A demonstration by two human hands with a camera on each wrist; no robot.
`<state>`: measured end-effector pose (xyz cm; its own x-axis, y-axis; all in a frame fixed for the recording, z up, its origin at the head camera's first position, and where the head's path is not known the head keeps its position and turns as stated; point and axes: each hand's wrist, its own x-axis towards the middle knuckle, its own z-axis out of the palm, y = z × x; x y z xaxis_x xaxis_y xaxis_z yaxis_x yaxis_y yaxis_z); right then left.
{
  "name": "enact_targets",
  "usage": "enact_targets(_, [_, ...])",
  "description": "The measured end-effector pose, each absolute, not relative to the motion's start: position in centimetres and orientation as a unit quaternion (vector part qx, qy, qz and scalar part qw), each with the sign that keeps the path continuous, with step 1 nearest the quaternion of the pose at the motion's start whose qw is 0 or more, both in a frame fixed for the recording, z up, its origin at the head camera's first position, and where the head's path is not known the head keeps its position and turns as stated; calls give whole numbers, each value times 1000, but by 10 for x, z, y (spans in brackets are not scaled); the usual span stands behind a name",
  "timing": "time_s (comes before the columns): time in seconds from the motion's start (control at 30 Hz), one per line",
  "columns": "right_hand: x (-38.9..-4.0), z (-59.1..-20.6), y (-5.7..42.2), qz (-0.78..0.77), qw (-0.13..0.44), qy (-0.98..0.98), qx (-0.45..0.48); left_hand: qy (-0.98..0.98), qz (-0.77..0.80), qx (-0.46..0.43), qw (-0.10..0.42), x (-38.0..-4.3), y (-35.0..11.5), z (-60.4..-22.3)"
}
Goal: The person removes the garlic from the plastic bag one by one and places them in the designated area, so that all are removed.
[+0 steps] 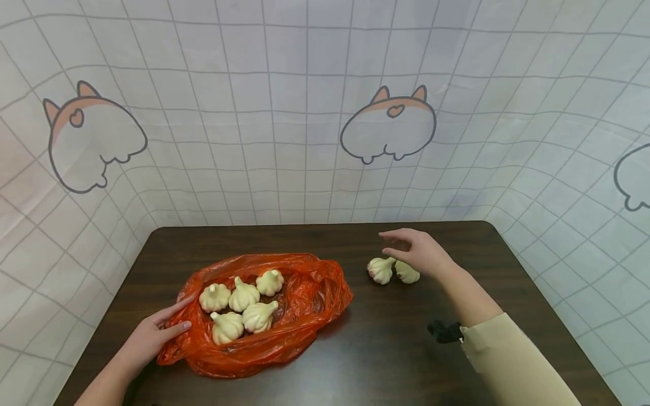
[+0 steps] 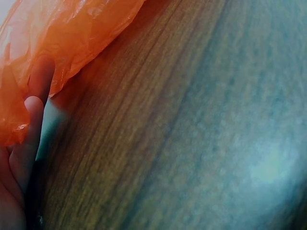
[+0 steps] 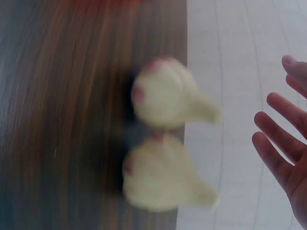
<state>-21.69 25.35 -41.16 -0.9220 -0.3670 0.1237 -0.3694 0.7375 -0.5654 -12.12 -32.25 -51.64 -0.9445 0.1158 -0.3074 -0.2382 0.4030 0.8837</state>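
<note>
My left hand [image 1: 147,341] grips the left edge of a red plastic bag [image 1: 284,354], thumb on one side of the film. In the left wrist view the orange-looking bag [image 2: 91,28] passes between the fingers [image 2: 33,120]. Several pale garlic bulbs [image 1: 244,295] lie inside the spread bag mouth. My right hand [image 1: 418,251] hovers over two more garlic bulbs on the table, one left [image 1: 380,270], one right [image 1: 407,272] and partly covered. The right wrist view shows these bulbs [image 3: 160,175] side by side, apart from the hand [image 3: 288,129], its fingers spread and holding nothing.
A dark wood-grain table [image 1: 376,349] carries everything. White gridded cloth [image 1: 284,141] with cartoon animal drawings stands behind it and along both sides. A black object [image 1: 444,331] sits at the right sleeve's cuff.
</note>
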Motion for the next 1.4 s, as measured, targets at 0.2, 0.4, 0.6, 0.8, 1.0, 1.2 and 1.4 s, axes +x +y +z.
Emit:
enact_targets(0.2, [-221, -410, 214, 307, -16, -923, 230, 825, 540, -39, 162, -120, -324, -519])
enact_targets(0.4, [-223, -407, 177, 306, -30, -918, 252, 826, 539, -39, 162, -120, -324, -519])
enact_targets(0.6, [-224, -403, 142, 281, -36, -919, 275, 821, 545, -41, 165, -121, -324, -516])
enact_targets(0.8, [-225, -408, 106, 257, -64, -913, 310, 827, 537, -41, 162, -120, -324, -514])
enact_targets(1.0, [-224, -413, 77, 233, -84, -912, 326, 824, 542, -36, 161, -120, -324, -516])
enact_targets(1.2, [-223, -421, 54, 207, -86, -918, 327, 825, 540, -31, 161, -120, -323, -517])
enact_targets(1.4, [-224, -429, 38, 185, -74, -929, 313, 829, 536, -33, 157, -121, -322, -516])
